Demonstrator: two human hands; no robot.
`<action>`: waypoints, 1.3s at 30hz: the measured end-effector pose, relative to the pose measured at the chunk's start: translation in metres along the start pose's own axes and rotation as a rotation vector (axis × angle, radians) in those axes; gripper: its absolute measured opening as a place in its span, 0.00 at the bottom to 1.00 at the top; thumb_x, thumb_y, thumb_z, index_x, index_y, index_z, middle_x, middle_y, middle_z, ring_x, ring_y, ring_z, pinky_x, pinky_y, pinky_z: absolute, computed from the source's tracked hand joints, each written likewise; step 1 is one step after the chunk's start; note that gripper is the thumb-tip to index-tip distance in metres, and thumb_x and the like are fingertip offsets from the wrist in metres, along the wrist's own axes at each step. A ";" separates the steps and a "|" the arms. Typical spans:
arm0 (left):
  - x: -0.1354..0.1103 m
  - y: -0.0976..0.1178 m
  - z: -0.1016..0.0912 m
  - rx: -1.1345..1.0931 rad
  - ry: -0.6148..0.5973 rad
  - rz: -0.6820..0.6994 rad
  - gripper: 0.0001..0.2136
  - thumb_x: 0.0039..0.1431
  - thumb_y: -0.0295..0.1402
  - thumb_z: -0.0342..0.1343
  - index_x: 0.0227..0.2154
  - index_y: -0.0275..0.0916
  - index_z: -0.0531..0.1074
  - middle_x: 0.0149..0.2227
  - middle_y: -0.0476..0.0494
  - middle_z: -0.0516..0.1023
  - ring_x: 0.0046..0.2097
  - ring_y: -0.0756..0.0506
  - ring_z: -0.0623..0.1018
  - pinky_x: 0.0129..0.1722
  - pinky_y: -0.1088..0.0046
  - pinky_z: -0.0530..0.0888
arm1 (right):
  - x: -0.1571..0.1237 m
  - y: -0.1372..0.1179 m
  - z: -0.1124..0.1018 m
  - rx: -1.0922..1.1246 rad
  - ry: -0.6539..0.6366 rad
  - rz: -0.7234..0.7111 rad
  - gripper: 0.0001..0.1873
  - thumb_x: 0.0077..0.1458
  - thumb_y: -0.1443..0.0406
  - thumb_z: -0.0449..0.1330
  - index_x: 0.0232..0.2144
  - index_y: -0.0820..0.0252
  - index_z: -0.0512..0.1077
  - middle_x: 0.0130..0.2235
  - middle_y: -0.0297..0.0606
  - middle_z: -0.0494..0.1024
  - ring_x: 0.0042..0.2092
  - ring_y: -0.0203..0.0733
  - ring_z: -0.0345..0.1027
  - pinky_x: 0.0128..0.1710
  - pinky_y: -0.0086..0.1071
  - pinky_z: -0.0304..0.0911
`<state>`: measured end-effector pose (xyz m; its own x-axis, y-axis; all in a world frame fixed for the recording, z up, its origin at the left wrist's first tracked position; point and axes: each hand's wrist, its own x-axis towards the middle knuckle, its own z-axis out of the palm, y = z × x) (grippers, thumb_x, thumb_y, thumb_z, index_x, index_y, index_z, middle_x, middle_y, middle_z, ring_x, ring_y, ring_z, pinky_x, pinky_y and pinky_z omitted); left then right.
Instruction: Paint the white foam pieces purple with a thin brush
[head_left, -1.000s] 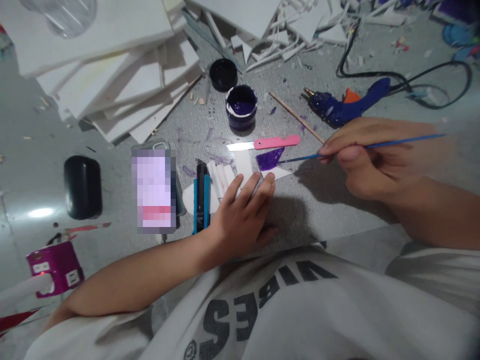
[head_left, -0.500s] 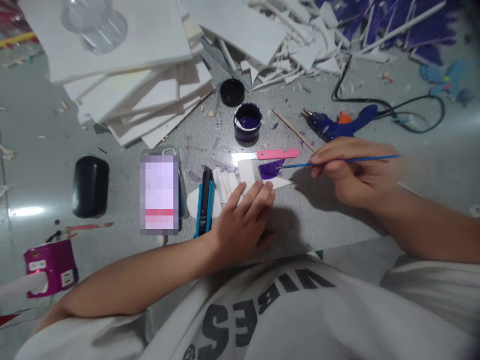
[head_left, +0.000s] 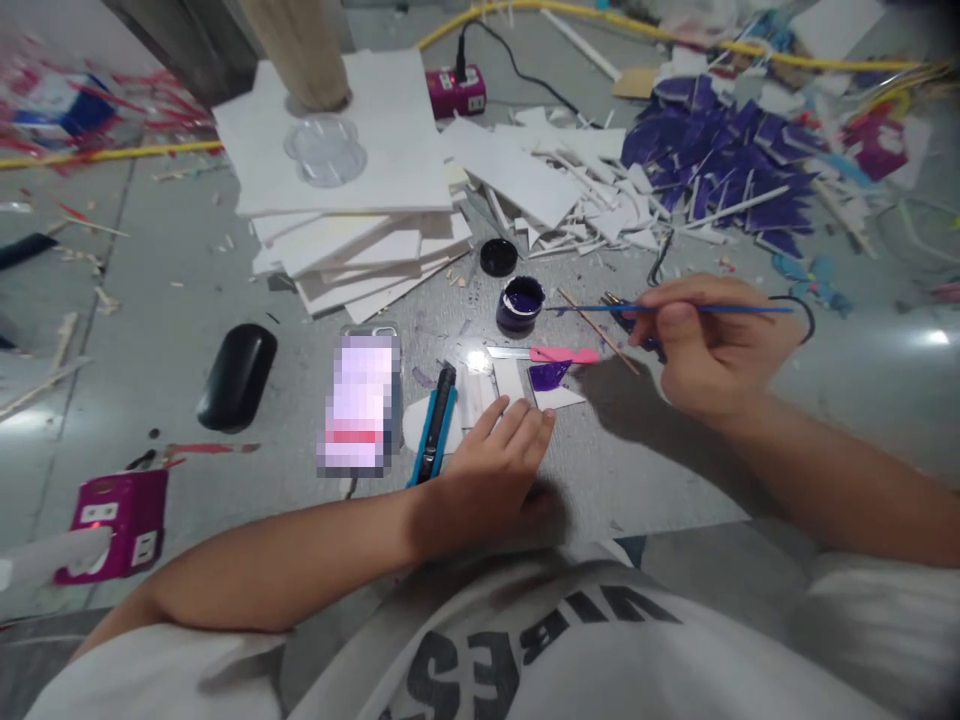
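While the shirt (head_left: 525,640) meets the table's near edge, the left hand (head_left: 495,462) lies palm down just beyond it, gripping nothing, its fingers spread slightly and their tips on white strips (head_left: 511,380) and at the near edge of a partly purple piece (head_left: 549,376). That piece lies flat just ahead of the index fingertip, left of and well apart from the right hand (head_left: 701,345), which pinches a blue paintbrush (head_left: 619,309) narrowly between thumb and fingers, level above the table. To the left hand's left, a blue cutter (head_left: 435,425) stands close; between the left hand and the right forearm runs a stretch of grey tabletop (head_left: 622,470). Past the piece's far edge lies a pink-handled knife (head_left: 562,356), then the paint jar (head_left: 520,318), the brush tip just beside its right rim; contact is unclear. A wooden stick (head_left: 621,352) slants under the brush. Farther off, white boards (head_left: 382,180), scraps (head_left: 592,195) and purple pieces (head_left: 720,150) border the work area.
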<state>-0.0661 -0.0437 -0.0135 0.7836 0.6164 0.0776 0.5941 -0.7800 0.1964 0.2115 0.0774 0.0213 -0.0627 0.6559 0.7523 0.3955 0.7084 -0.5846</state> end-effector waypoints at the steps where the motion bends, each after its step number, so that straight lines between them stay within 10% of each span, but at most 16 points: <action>1: 0.000 0.000 0.001 -0.012 -0.007 -0.005 0.45 0.80 0.54 0.62 0.83 0.18 0.68 0.76 0.17 0.81 0.79 0.25 0.79 0.85 0.44 0.70 | 0.006 0.002 0.004 -0.042 -0.031 0.028 0.14 0.79 0.51 0.71 0.42 0.49 0.91 0.29 0.33 0.86 0.23 0.37 0.75 0.23 0.32 0.68; 24: -0.002 0.000 -0.001 0.000 0.007 -0.010 0.42 0.80 0.56 0.65 0.82 0.30 0.72 0.80 0.22 0.80 0.80 0.24 0.79 0.82 0.41 0.72 | 0.021 0.055 0.060 0.041 -0.175 0.163 0.29 0.81 0.38 0.66 0.42 0.52 0.88 0.35 0.33 0.87 0.25 0.34 0.69 0.24 0.34 0.62; 32: 0.002 -0.001 -0.005 0.020 -0.019 0.009 0.43 0.78 0.57 0.67 0.81 0.29 0.74 0.80 0.22 0.79 0.80 0.23 0.79 0.83 0.41 0.71 | 0.026 0.025 0.028 0.125 -0.057 0.210 0.23 0.77 0.42 0.73 0.38 0.51 0.88 0.37 0.39 0.90 0.26 0.36 0.75 0.20 0.34 0.69; 39: 0.002 -0.001 -0.009 0.022 -0.016 0.020 0.43 0.79 0.57 0.66 0.82 0.27 0.72 0.82 0.21 0.76 0.81 0.23 0.76 0.83 0.41 0.70 | -0.026 -0.011 -0.002 0.254 -0.053 0.189 0.10 0.76 0.51 0.75 0.44 0.45 0.92 0.30 0.31 0.88 0.20 0.37 0.75 0.14 0.30 0.62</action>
<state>-0.0668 -0.0412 -0.0046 0.7982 0.5988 0.0659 0.5817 -0.7946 0.1738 0.2105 0.0519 0.0083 -0.0604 0.7901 0.6100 0.1636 0.6106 -0.7748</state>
